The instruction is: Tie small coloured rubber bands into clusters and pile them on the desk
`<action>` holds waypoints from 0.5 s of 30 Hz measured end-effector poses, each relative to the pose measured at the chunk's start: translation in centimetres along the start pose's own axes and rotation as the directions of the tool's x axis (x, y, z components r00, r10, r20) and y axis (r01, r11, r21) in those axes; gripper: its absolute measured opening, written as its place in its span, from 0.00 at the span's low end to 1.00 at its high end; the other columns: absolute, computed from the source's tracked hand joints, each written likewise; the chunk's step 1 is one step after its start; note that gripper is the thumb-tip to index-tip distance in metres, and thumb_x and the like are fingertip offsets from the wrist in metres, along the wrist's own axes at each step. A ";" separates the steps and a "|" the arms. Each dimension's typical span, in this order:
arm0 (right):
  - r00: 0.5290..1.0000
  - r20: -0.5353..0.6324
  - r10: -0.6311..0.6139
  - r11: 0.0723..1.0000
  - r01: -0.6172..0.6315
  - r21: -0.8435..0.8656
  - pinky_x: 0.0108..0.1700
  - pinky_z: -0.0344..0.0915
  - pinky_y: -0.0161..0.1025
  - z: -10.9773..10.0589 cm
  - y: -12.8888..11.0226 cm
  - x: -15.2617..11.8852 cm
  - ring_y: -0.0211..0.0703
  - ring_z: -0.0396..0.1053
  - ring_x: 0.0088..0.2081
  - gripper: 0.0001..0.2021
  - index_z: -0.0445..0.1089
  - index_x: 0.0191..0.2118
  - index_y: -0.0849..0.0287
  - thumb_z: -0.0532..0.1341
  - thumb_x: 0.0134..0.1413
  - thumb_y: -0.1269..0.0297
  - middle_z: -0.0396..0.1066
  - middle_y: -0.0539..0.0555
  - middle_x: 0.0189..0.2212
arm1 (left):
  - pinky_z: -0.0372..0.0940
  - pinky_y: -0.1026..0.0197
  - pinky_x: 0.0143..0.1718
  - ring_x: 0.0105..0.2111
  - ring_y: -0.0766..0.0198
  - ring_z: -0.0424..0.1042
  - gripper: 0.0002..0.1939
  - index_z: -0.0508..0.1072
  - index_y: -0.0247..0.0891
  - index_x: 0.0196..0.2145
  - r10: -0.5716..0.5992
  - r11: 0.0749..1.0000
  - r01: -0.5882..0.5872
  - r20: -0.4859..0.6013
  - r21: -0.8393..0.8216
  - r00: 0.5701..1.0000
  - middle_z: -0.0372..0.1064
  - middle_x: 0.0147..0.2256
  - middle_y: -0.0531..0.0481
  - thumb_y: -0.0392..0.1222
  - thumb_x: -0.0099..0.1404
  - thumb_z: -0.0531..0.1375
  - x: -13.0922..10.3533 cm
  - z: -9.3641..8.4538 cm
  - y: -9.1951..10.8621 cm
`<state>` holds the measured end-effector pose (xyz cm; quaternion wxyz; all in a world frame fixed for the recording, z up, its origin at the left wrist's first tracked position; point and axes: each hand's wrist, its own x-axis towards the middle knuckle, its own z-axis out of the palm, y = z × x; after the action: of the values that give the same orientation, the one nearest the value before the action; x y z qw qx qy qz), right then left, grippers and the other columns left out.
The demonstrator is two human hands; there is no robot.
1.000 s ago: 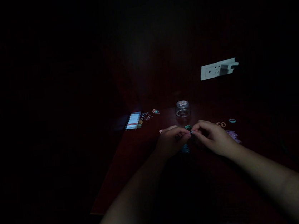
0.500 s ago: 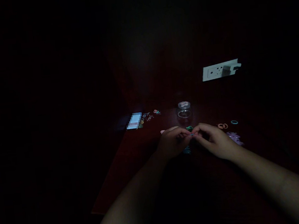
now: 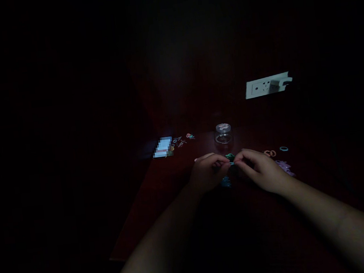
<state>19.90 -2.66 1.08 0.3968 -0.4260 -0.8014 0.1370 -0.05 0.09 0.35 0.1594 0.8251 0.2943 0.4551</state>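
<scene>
My left hand [image 3: 208, 172] and my right hand [image 3: 260, 169] meet over the dark red table, fingertips pinched on a small light-blue item [image 3: 232, 163] between them. It is too small to make out clearly. Just behind the fingertips lies a green item [image 3: 230, 156]. Blue pieces [image 3: 225, 182] rest below the left fingers. To the right of my right hand are a purple pile [image 3: 284, 167], orange rings [image 3: 270, 153] and a teal ring [image 3: 283, 148]. A pink item, mostly hidden, shows behind my left hand.
A clear lidded jar [image 3: 224, 135] stands behind my hands. At the back left lie a lit phone-like screen [image 3: 162, 147] and several small loose bands and clips [image 3: 180, 142]. A white wall socket [image 3: 266, 85] holds a plug. The table's left edge [image 3: 128, 217] slants toward me.
My fingertips have drawn slightly apart, and more of the light-blue item shows between them. The view has shifted a little.
</scene>
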 end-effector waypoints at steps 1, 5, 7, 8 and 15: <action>1.000 -0.003 0.002 1.000 -0.002 0.003 0.35 0.64 0.40 0.0 0.0 0.0 0.44 0.68 0.32 0.09 0.67 0.33 0.56 0.54 0.64 0.62 0.70 0.53 0.30 | 0.68 0.64 0.33 0.30 0.67 0.71 0.06 0.76 0.38 0.36 0.007 1.000 -0.007 -0.003 -0.009 1.000 0.74 0.31 0.50 0.42 0.63 0.62 0.0 0.0 0.0; 1.000 0.002 0.006 1.000 -0.006 0.003 0.35 0.64 0.40 0.1 0.1 -0.1 0.44 0.68 0.33 0.09 0.67 0.34 0.56 0.54 0.64 0.61 0.70 0.53 0.30 | 0.68 0.64 0.33 0.31 0.67 0.71 0.09 0.76 0.37 0.39 0.030 0.999 -0.028 0.027 -0.040 0.999 0.73 0.32 0.50 0.42 0.61 0.64 0.0 0.1 -0.2; 1.000 0.007 0.006 1.000 -0.006 0.000 0.35 0.64 0.40 0.2 0.0 -0.1 0.44 0.68 0.32 0.09 0.67 0.33 0.56 0.54 0.64 0.61 0.70 0.53 0.30 | 0.67 0.63 0.33 0.31 0.67 0.71 0.07 0.76 0.37 0.38 0.026 0.999 -0.024 0.043 -0.040 0.999 0.72 0.31 0.50 0.42 0.62 0.63 -0.1 0.1 -0.2; 1.000 0.010 0.004 1.000 -0.004 -0.003 0.35 0.64 0.40 0.2 0.0 -0.1 0.43 0.68 0.32 0.10 0.67 0.33 0.56 0.54 0.64 0.61 0.70 0.53 0.30 | 0.67 0.63 0.33 0.30 0.67 0.71 0.06 0.76 0.38 0.37 0.022 0.999 -0.020 0.041 -0.038 0.999 0.72 0.31 0.50 0.41 0.62 0.62 -0.1 0.1 -0.2; 0.987 -0.156 0.033 0.990 -0.054 -0.133 0.35 0.64 0.42 -3.8 1.5 0.4 0.46 0.69 0.33 0.07 0.68 0.34 0.56 0.56 0.61 0.61 0.72 0.55 0.32 | 0.64 0.65 0.30 0.27 0.69 0.66 0.05 0.73 0.37 0.31 -0.021 1.000 0.021 -0.008 0.005 1.000 0.70 0.29 0.51 0.39 0.63 0.60 0.1 -0.3 0.1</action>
<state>23.44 -1.89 2.93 0.4240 -0.4789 -0.7666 0.0570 -0.23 0.10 0.60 0.1610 0.8206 0.3049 0.4559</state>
